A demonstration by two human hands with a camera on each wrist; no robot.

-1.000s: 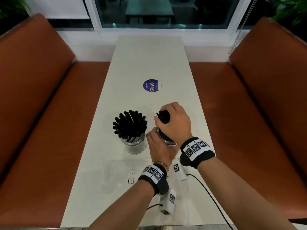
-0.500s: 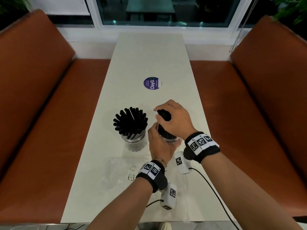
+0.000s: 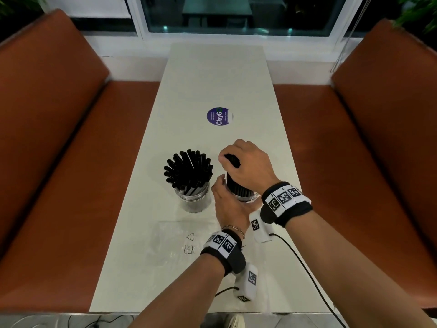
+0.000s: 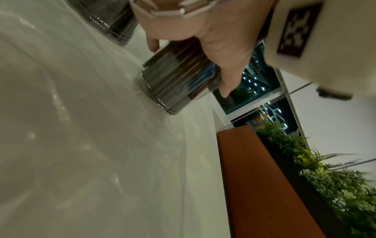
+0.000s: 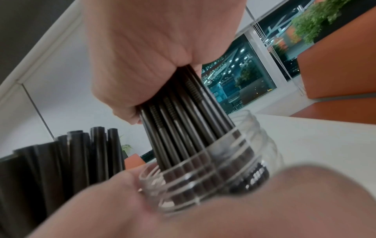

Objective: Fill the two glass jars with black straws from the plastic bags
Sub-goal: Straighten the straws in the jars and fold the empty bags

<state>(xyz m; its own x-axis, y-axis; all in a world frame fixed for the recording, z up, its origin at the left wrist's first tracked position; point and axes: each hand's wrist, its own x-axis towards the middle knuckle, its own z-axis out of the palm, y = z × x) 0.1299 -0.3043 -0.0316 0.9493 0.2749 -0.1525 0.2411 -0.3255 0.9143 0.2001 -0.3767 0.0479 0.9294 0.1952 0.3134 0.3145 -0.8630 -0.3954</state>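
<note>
Right hand (image 3: 248,166) is closed in a fist round a bundle of black straws (image 5: 183,116), lower ends inside the right jar (image 5: 219,170). Left hand (image 3: 228,204) wraps that jar's near side, fingers curled on the glass, jar standing on the table (image 3: 212,79). Left jar (image 3: 195,197) stands just beside it, full of straws (fanned outward). Empty clear plastic bag (image 3: 175,242) lies flat near the left wrist.
</note>
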